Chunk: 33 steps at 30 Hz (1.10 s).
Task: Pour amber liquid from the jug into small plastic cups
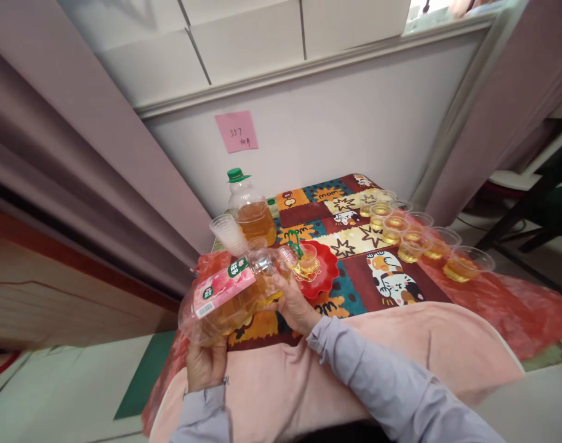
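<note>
A large clear plastic bottle (pixel 228 295) of amber liquid, with a pink label, lies tilted in the air, its mouth to the right. My left hand (pixel 205 366) supports its base from below, the fingers partly hidden behind it. Near the neck, my right hand (pixel 295 306) is closed on the bottle. The mouth is over or beside a small clear cup (pixel 310 258) holding some yellowish liquid; contact between them I cannot tell. That cup stands on a red scalloped plate (pixel 330 266). A green strip (pixel 293 241), perhaps the bottle's handle, shows near the mouth.
Several cups of yellowish liquid (pixel 413 246) stand along the table's right side. Behind the held bottle are a stack of clear cups (pixel 228 232) and a second bottle (pixel 255 221) with a green hat-shaped cap. A pink cloth (pixel 401 344) covers the near edge.
</note>
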### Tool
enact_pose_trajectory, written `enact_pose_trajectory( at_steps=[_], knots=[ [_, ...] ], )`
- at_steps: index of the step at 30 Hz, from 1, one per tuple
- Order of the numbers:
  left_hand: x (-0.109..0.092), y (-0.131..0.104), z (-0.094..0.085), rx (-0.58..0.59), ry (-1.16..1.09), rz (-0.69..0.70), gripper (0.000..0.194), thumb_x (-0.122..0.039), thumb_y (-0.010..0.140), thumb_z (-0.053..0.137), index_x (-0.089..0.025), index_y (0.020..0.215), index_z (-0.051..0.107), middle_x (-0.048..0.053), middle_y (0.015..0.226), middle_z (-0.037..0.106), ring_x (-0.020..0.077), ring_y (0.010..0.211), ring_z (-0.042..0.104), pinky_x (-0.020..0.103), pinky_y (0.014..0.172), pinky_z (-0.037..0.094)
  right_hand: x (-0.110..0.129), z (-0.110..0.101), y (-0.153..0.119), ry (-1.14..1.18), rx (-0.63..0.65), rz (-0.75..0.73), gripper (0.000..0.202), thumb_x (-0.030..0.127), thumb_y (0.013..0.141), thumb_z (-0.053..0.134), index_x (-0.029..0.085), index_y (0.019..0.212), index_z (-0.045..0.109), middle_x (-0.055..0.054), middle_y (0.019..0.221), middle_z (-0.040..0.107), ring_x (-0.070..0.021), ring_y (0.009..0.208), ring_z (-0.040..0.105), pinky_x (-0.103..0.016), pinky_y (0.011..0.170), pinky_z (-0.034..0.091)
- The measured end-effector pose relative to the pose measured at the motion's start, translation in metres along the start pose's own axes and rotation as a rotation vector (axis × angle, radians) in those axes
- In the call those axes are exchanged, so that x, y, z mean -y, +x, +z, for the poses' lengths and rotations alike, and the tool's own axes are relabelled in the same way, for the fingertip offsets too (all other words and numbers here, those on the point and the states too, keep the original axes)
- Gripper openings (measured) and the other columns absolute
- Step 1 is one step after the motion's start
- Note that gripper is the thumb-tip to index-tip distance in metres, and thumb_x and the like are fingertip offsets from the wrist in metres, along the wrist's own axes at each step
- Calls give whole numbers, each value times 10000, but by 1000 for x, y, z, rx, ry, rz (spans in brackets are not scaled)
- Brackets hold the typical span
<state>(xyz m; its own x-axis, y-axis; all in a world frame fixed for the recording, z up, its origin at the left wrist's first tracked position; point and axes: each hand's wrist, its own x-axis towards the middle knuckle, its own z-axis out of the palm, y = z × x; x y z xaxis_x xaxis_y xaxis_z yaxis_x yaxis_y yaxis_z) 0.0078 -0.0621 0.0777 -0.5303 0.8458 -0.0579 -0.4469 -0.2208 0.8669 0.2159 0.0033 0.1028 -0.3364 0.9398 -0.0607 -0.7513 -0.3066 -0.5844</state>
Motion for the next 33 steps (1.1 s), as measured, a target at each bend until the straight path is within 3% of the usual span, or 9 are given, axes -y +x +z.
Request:
enact_pose_trajectory(
  at_steps=[5,13,19,21,26,29,31,33],
  knots=[
    [-2,-2,4,-12,61,17,548,-578,815,866,-400,1324,763,-22,1609,621,316,1618,409,463,1229,515,-1,-1,1,17,-8,-3,845,574,794,896,388,1492,458,-42,1453,692,-282,1178,754,-425,728,731],
    [0,-2,2,-33,63,31,543,-555,809,873,-391,1316,768,-8,1623,608,317,1608,427,455,1180,560,-5,-3,3,8,-24,-3,896,561,774,900,384,1509,420,-54,1490,664,-284,1154,753,-396,686,726],
    [2,-4,6,23,29,4,581,-499,841,848,-338,1389,737,14,1603,629,307,1572,480,431,1152,580,11,8,-1,-87,-66,-44,1016,506,705,935,380,1548,382,-68,1465,674,-296,1103,769,-328,593,686],
    [3,-4,9,-14,6,-27,554,-514,856,811,-307,1367,755,30,1557,671,323,1555,500,435,1126,596,17,11,-4,-133,-88,-54,1064,500,678,948,360,1563,374,-81,1420,697,-303,1094,774,-319,594,675],
    [5,-9,17,-58,-75,-13,650,-737,930,632,-249,1336,772,97,1487,717,354,1502,556,467,1158,556,22,14,-9,-243,-64,-127,1117,461,647,987,308,1576,385,-100,1289,747,-334,1216,739,-423,853,686],
    [4,-8,19,-36,-20,-22,665,-746,928,640,-209,1293,783,142,1422,745,370,1458,598,502,1197,517,20,20,-11,-284,-30,-176,1121,416,591,1030,294,1523,420,-95,1242,757,-340,1230,739,-522,1046,621],
    [-4,-5,17,-61,69,56,644,-706,927,672,-205,1322,760,152,1473,710,369,1470,586,515,1229,481,21,26,-12,-329,-5,-183,1078,422,604,1030,301,1488,425,-82,1215,767,-331,1177,766,-564,1100,585],
    [-20,1,16,-77,188,203,747,-735,885,711,-228,1433,686,152,1600,609,366,1535,516,513,1267,433,21,34,-15,-384,27,-180,1016,430,613,1031,311,1432,442,-79,1245,763,-324,1174,771,-569,1117,576]
  ],
)
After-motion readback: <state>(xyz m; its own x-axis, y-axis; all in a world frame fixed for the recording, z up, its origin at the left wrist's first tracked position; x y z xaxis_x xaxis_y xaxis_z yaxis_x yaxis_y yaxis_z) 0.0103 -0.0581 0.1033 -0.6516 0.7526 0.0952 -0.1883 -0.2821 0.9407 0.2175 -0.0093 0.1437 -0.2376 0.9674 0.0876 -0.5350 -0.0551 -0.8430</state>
